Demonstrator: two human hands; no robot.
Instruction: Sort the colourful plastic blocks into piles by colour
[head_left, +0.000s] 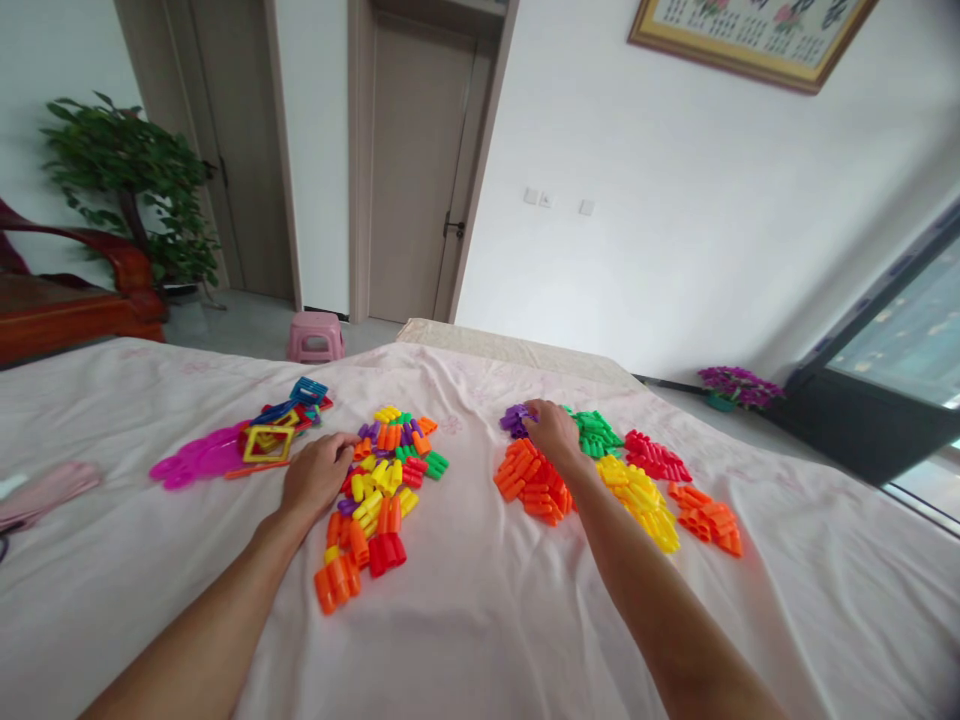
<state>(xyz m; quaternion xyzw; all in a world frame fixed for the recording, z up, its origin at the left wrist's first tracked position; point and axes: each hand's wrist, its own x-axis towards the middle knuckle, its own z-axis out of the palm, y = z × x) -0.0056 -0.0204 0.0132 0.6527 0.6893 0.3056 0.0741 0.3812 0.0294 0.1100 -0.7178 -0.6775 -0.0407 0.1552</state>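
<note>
A mixed heap of small tube-shaped plastic building blocks (386, 478) in orange, yellow, red, green and purple lies on the cloth. My left hand (319, 470) rests at the heap's left edge, its fingers bent toward an orange block and partly hidden. My right hand (553, 430) is over the small pile of purple blocks (514, 420), fingers curled down onto a purple block. Around it are single-colour piles: orange blocks (532, 482) just in front, green blocks (598, 433) to the right, then yellow blocks (637, 498), red blocks (657, 455) and more orange blocks (706, 518).
A magenta plastic piece (196, 460) lies left of the mixed heap, with yellow, blue and red frame pieces (268, 442) on and beside it. A pink cloth item (60, 493) is at far left. Beyond the pale, wrinkled tablecloth (465, 620) stands a pink stool (316, 336).
</note>
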